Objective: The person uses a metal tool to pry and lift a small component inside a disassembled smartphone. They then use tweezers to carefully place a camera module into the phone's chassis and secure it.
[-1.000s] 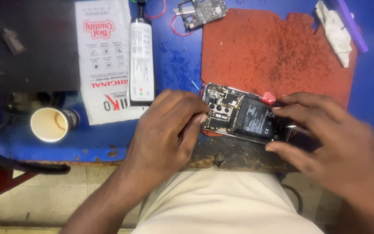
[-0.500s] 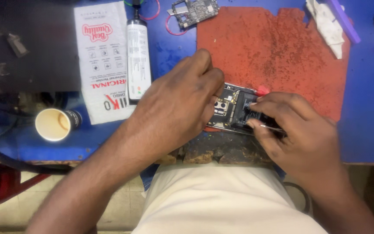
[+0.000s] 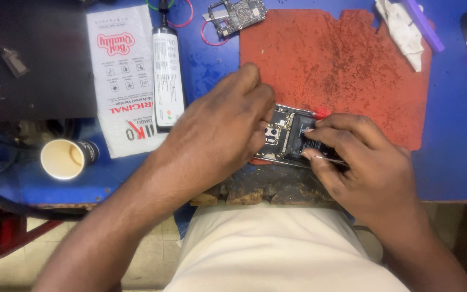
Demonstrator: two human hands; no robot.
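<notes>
An opened phone (image 3: 286, 135) with its back off lies on the near edge of a worn red mat (image 3: 341, 65), showing its camera module and dark battery. My left hand (image 3: 217, 130) lies over the phone's left end, fingers curled down on it and holding it. My right hand (image 3: 352, 157) rests on the phone's right part and pinches a thin metal tool (image 3: 328, 158) that lies across the battery. A small red piece (image 3: 321, 113) shows at the phone's far edge.
On the blue table: a white printed packet (image 3: 120, 75), a slim black-and-white bottle (image 3: 167, 75), a paper cup (image 3: 63, 158), a bare circuit board (image 3: 237, 13), a white cloth (image 3: 401, 30), a purple strip (image 3: 422, 24), a black device (image 3: 28, 59) at left.
My left hand has moved up and right, over the phone's left end. My right hand has closed in over the battery with the thin tool. The view has shifted slightly.
</notes>
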